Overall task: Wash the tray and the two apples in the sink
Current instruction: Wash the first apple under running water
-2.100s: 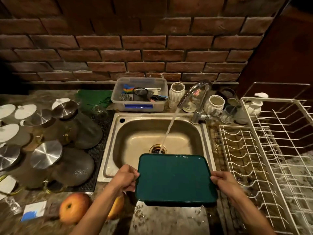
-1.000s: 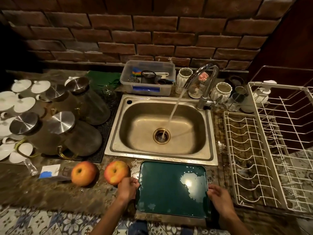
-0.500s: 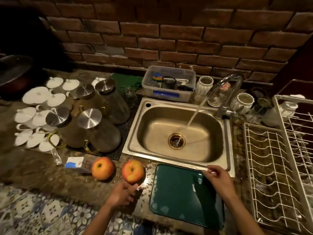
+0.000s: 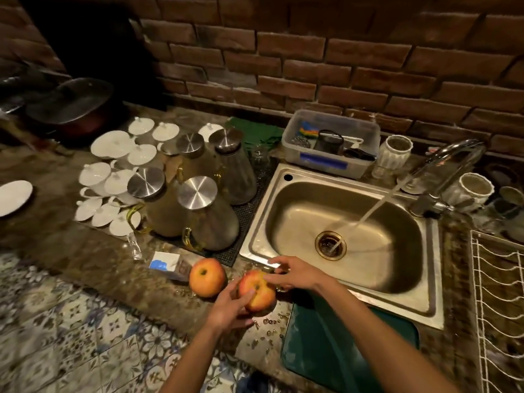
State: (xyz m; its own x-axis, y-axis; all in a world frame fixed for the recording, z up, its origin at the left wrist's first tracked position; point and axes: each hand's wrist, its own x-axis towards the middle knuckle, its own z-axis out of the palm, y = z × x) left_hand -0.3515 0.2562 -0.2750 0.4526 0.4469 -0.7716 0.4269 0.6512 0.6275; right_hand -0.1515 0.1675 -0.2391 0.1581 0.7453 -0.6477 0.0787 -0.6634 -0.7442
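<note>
Two red-yellow apples lie on the wet stone counter left of the sink's front corner. My left hand (image 4: 230,309) wraps the near side of the right apple (image 4: 259,289), fingers on its face and thumb below. My right hand (image 4: 293,275) reaches across from the right with fingers spread, its fingertips at that apple's top edge. The left apple (image 4: 206,277) sits free beside it. The dark green tray (image 4: 337,344) lies flat on the counter in front of the steel sink (image 4: 286,222), partly under my right forearm. Water runs from the tap (image 4: 450,163) into the drain.
Glass jugs with steel lids (image 4: 198,211) and several white lids stand on a mat left of the sink. A small card (image 4: 166,263) and a glass lie by the left apple. A plastic tub (image 4: 331,143) sits behind the sink, a white wire rack (image 4: 499,293) to the right.
The tray went from being held over the sink to lying on the counter. Both hands left it; the left took the right apple and the right moved across to it.
</note>
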